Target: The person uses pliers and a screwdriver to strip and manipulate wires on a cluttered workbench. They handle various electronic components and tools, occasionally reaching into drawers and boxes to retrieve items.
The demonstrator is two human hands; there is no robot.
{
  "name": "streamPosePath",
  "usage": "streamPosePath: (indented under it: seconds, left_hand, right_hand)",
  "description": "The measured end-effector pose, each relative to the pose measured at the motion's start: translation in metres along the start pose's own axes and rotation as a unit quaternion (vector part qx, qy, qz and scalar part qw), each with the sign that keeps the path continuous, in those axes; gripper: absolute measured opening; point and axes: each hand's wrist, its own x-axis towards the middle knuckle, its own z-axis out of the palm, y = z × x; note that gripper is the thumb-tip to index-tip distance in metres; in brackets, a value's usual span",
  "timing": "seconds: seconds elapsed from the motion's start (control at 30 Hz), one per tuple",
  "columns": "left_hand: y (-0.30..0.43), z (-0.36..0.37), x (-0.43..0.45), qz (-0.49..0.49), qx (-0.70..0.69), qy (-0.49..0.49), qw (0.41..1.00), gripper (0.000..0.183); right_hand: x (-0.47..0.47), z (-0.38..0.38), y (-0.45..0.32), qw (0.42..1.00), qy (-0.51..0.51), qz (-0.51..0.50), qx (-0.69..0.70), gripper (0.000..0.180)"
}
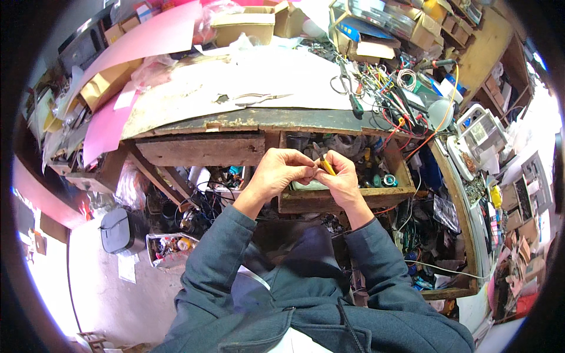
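Note:
My right hand [342, 178] grips a small hand tool with a yellow handle [327, 166]; its dark metal end points up and away from me. My left hand [284, 170] meets it at the fingertips, thumb and forefinger pinched together. Anything tiny between those fingertips is too small to make out. Both hands are above an open wooden drawer [348, 199] filled with small tools and parts. Inside, to the right of my hands, lies a round roll or ring [389, 180].
On the workbench's white sheet [282, 73] lie long-nosed pliers [262, 98] and a green-handled tool [355, 106]. Tangled test leads [399, 125] and an orange cable [435, 129] crowd the right side. A black bin [117, 231] and a box of parts [172, 249] stand on the floor at left.

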Motion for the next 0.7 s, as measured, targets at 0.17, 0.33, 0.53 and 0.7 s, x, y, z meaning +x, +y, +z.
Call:
streamPosePath:
  seconds: [0.17, 0.33, 0.53, 0.7]
  left_hand:
    - [-0.005, -0.012, -0.035, 0.009, -0.086, 0.060, 0.994, 0.019]
    - [-0.023, -0.036, -0.083, 0.000, -0.104, 0.188, 0.977, 0.020]
    - [-0.020, -0.041, -0.110, -0.027, -0.124, 0.219, 0.967, 0.019]
    - [-0.016, -0.029, -0.106, 0.013, -0.081, 0.198, 0.977, 0.016]
  right_hand:
    - [0.011, 0.016, -0.012, 0.994, -0.105, 0.037, -0.019, 0.024]
    - [0.041, 0.024, -0.041, 0.942, -0.290, 0.102, -0.135, 0.017]
    - [0.051, 0.025, -0.042, 0.702, -0.306, -0.180, -0.618, 0.014]
    - [0.064, 0.021, -0.062, 0.785, -0.301, -0.137, -0.524, 0.015]
